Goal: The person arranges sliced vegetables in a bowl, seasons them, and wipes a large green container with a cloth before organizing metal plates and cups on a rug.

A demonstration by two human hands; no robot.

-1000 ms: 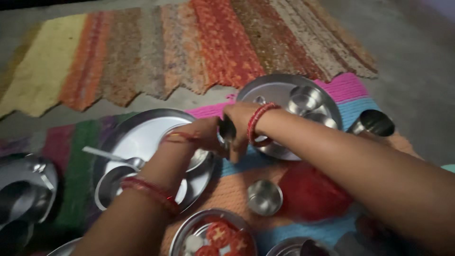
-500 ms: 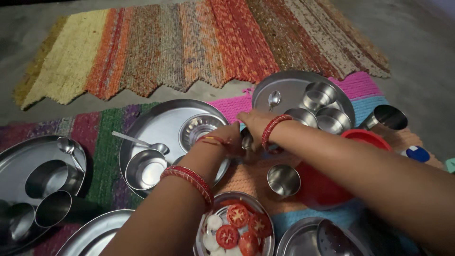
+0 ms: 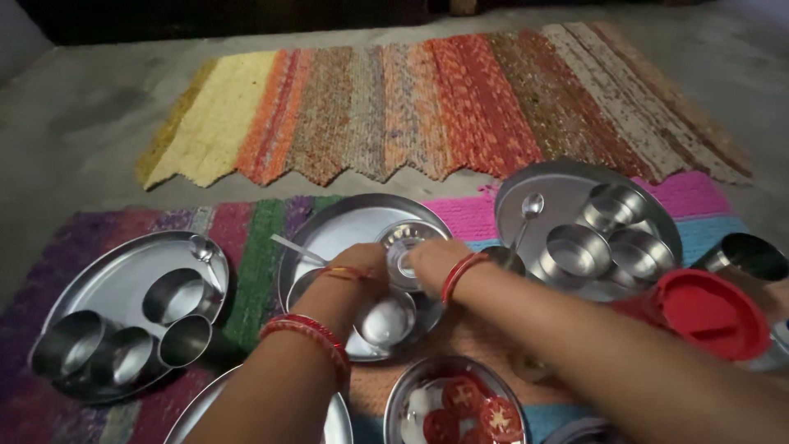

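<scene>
A small steel bowl (image 3: 404, 256) is found on the middle steel plate (image 3: 345, 226), at its right side, with both hands met over it. The left hand (image 3: 357, 263) and right hand (image 3: 431, 261) are curled at its rim; whether the fingers are closed on it cannot be told. A second small bowl (image 3: 386, 321), empty, is set on the same plate nearer the person, and a spoon (image 3: 297, 248) is laid across it. On the left plate (image 3: 107, 279) three empty bowls and a spoon are kept; on the right plate (image 3: 567, 193) three more bowls and a spoon. Tomato slices (image 3: 464, 407) are held in a near dish (image 3: 403, 395). A red lid (image 3: 711, 312) and a steel cup (image 3: 752, 256) are placed at the right. Compared with half a second earlier, the hands are now placed over the plate rather than just off its right edge.
</scene>
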